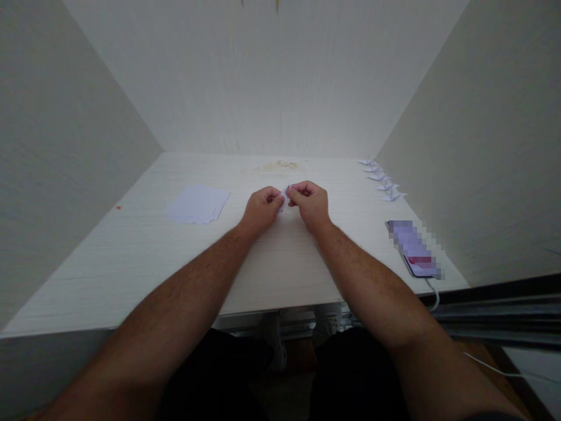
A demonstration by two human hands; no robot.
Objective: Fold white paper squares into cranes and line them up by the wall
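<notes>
Above the middle of the white table, a small folded piece of white paper [283, 200] is pinched between my two hands. My left hand [264, 206] grips its left side with thumb and fingers closed. From the other side, my right hand [310, 202] pinches its upper right part between thumb and forefinger. Most of the paper is hidden by the fingers, so its exact folded shape cannot be made out.
A stack of white paper sheets [199, 203] lies to the left. Several folded paper cranes [385, 186] stand in a row along the right wall. A phone [412, 248] with a white cable [435, 295] lies at the right front. Walls enclose the table [144, 251] on three sides.
</notes>
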